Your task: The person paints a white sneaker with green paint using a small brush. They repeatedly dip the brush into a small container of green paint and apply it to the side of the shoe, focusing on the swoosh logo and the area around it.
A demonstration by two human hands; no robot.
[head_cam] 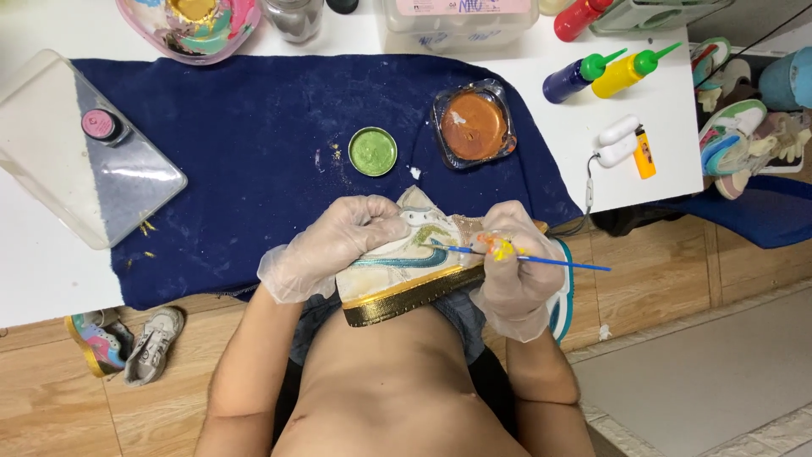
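My left hand (334,245), in a clear plastic glove, grips a white sneaker (404,272) that has a teal swoosh and a gold-painted sole, holding it against my lap. My right hand (513,272), also gloved and smeared with yellow and orange paint, pinches a thin blue paintbrush (541,260) whose tip touches the shoe's side near the swoosh. A round dish of green-gold paint (372,151) and a square dish of copper paint (473,125) sit on the dark blue cloth (245,169) just beyond the shoe.
Along the white table (51,271) lie a clear plastic lid (51,127) with a small pink jar (105,125), a paint-stained bowl (190,30), blue and yellow squeeze bottles (600,74), and a lighter (644,154). Small shoes (127,340) sit on the wooden floor; more sneakers (736,135) are at right.
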